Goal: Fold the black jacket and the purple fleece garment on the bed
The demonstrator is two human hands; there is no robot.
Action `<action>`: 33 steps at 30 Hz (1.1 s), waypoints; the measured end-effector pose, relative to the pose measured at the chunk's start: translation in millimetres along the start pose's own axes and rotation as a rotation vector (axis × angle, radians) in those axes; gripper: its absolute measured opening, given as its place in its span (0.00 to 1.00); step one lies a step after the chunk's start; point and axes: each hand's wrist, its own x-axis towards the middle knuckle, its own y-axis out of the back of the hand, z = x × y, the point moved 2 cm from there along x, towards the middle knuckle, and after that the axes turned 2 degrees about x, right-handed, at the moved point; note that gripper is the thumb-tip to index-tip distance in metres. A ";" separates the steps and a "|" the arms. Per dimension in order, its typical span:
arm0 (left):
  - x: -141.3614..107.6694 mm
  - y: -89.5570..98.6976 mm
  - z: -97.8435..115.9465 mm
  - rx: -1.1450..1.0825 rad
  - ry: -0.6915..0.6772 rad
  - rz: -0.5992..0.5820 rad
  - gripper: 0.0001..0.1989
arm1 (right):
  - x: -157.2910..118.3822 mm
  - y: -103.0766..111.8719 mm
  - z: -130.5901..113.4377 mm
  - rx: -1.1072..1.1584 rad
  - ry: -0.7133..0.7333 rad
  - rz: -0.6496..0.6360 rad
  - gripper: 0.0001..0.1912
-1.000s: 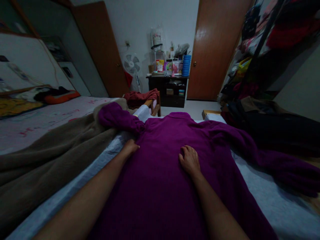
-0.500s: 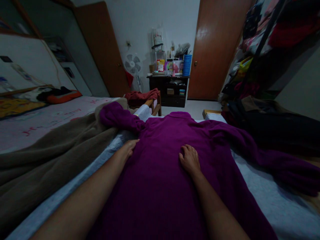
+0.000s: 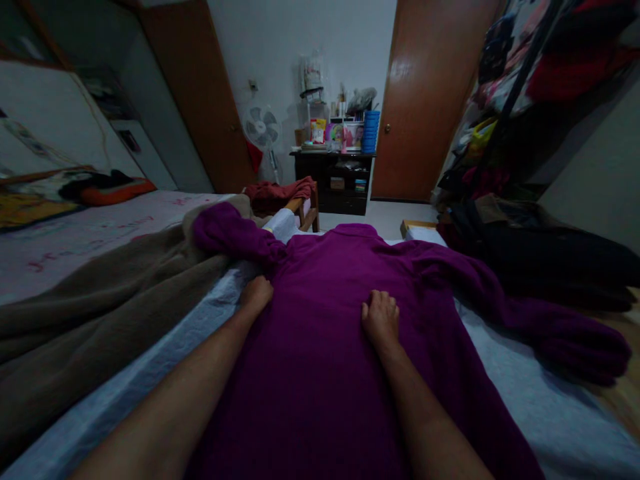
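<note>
A purple long-sleeved garment [image 3: 320, 347] lies spread on the pale blue bed cover [image 3: 545, 393], its collar at the far end and its sleeves out to both sides. At the garment's left edge, below the left sleeve, my left hand [image 3: 257, 293] is closed, its fingers curled onto the cloth edge. My right hand [image 3: 381, 319] rests on the middle of the garment with its fingers bent in; whether cloth is pinched beneath them is hidden.
A brown blanket [image 3: 125, 293] lies along the left, beside a pink sheet [image 3: 165, 213]. Dark folded clothes [image 3: 550, 247] are piled at the right. Farther off stand a white fan [image 3: 261, 127] and a dark cabinet [image 3: 325, 187].
My left hand has gone from outstretched fingers to a closed grip at the garment's edge. The fingers of my right hand have curled in more. The view has shifted slightly.
</note>
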 end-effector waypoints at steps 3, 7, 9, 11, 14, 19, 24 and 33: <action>-3.9 1.4 0.4 0.041 -0.015 0.022 0.19 | 0.9 2.0 5.8 -0.074 -0.077 0.010 0.16; -13.0 5.7 3.4 0.171 -0.061 0.065 0.19 | 5.4 1.2 14.4 -0.128 -0.046 -0.073 0.11; -16.2 8.2 5.5 0.220 -0.075 0.059 0.18 | 6.9 0.8 17.5 -0.135 -0.020 -0.096 0.10; -17.6 11.0 7.6 0.233 -0.089 0.054 0.18 | 7.2 1.2 19.9 -0.130 -0.035 -0.078 0.10; -17.6 14.1 10.1 0.260 -0.130 0.062 0.19 | 7.0 3.1 22.6 -0.123 -0.115 -0.010 0.12; -17.2 12.0 10.0 0.271 -0.165 0.054 0.19 | 17.4 15.5 28.9 -0.104 -0.126 -0.209 0.12; -20.0 8.0 7.9 0.200 -0.126 0.097 0.19 | 39.3 70.9 53.9 -0.124 -0.160 -0.142 0.15; -24.8 10.1 2.4 0.236 -0.308 -0.005 0.19 | 42.5 97.0 99.6 -0.192 -0.411 -0.070 0.28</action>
